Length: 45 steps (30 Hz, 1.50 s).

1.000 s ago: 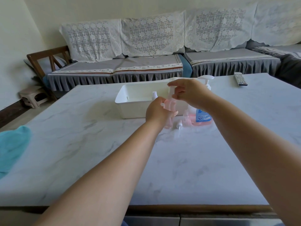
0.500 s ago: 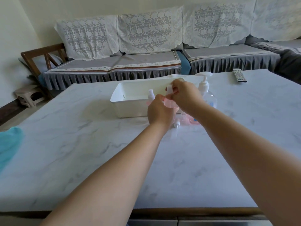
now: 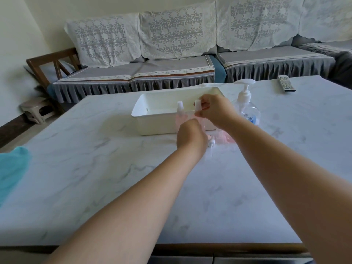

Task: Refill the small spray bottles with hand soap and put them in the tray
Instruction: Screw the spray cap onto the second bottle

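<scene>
My left hand [image 3: 190, 139] is closed around a small pink spray bottle [image 3: 201, 121], mostly hidden behind the hand, in front of the white tray [image 3: 152, 113]. Just above it, my right hand [image 3: 217, 110] pinches that bottle's white spray cap [image 3: 198, 105]. Another small pink spray bottle [image 3: 180, 116] with a white top stands upright to the left, against the tray's front wall. More small pink bottles [image 3: 222, 139] lie on the table to the right of my left hand. A large clear hand soap pump bottle [image 3: 246, 106] stands to the right of the tray.
A marble-pattern table [image 3: 114, 178] holds everything. A remote control [image 3: 286, 83] lies at the far right. Teal cloth [image 3: 11, 168] hangs over the left edge. A grey sofa with lace covers [image 3: 171, 60] and a small stool [image 3: 37, 109] are behind the table.
My right hand has lifted slightly above my left, with the white cap now visible between its fingers. The camera view tilted a little upward.
</scene>
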Available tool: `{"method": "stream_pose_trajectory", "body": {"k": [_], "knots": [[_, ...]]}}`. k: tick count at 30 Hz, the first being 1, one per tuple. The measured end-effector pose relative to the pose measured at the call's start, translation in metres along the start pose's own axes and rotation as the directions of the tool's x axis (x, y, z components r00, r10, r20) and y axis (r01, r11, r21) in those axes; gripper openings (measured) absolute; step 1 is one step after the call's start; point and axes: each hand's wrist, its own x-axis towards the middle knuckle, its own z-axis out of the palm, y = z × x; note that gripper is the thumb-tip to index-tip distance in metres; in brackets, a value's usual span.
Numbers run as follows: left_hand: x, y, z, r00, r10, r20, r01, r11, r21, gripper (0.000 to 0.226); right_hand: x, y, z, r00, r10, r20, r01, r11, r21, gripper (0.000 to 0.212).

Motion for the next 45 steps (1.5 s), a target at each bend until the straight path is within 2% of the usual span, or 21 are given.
{"method": "stream_pose_trajectory", "body": {"k": [3,5,10,19,24,29,32,34,36,38,41,45], "knots": [[0.002,-0.002,0.012,0.997,0.034,0.063,-0.031,0.999,-0.041,0.018,0.001,-0.003,-0.009,0.998,0.02,0.052,-0.022,0.999,0.035,0.056],[0.002,0.002,0.021,0.994,0.085,0.07,-0.086,0.996,0.016,0.023,0.003,-0.004,-0.02,0.999,0.036,0.041,-0.039,0.995,0.093,0.06],[0.0,0.014,0.035,0.994,0.099,0.051,-0.101,0.994,0.049,0.023,0.002,0.003,-0.039,0.994,0.064,-0.09,-0.043,0.976,0.215,0.046],[0.007,0.039,0.05,0.994,-0.057,0.097,0.051,0.997,0.062,0.021,-0.009,0.019,-0.054,0.973,-0.01,-0.231,0.058,0.977,0.205,0.031],[0.009,0.043,0.048,0.994,-0.095,0.045,0.094,0.995,0.027,0.021,-0.013,0.022,-0.063,0.969,-0.027,-0.244,0.082,0.973,0.215,0.029],[0.015,0.05,0.034,0.999,-0.013,-0.041,0.012,1.0,-0.021,0.018,-0.012,0.024,-0.073,0.951,-0.005,-0.309,0.093,0.958,0.273,0.031],[0.02,0.057,0.024,0.995,0.018,-0.103,-0.023,0.998,-0.054,0.009,-0.011,0.029,-0.078,0.915,0.031,-0.403,0.105,0.945,0.31,0.032],[0.024,0.063,0.019,0.99,0.048,-0.135,-0.058,0.996,-0.068,0.017,-0.01,0.032,-0.081,0.88,0.033,-0.473,0.119,0.951,0.286,0.034],[0.027,0.068,0.015,0.983,0.068,-0.172,-0.079,0.995,-0.058,0.026,-0.009,0.035,-0.083,0.847,0.004,-0.532,0.113,0.976,0.188,0.035],[0.029,0.074,0.012,0.977,0.082,-0.195,-0.099,0.992,-0.083,0.025,-0.008,0.04,-0.083,0.83,-0.044,-0.557,0.103,0.992,0.076,0.038],[0.033,0.08,0.011,0.982,0.088,-0.169,-0.115,0.981,-0.159,0.021,-0.009,0.047,-0.079,0.84,-0.092,-0.535,0.072,0.996,-0.058,0.045],[0.035,0.086,0.012,0.977,0.076,-0.199,-0.114,0.975,-0.19,0.024,-0.008,0.055,-0.076,0.872,-0.113,-0.477,0.071,0.992,-0.106,0.046]]}}
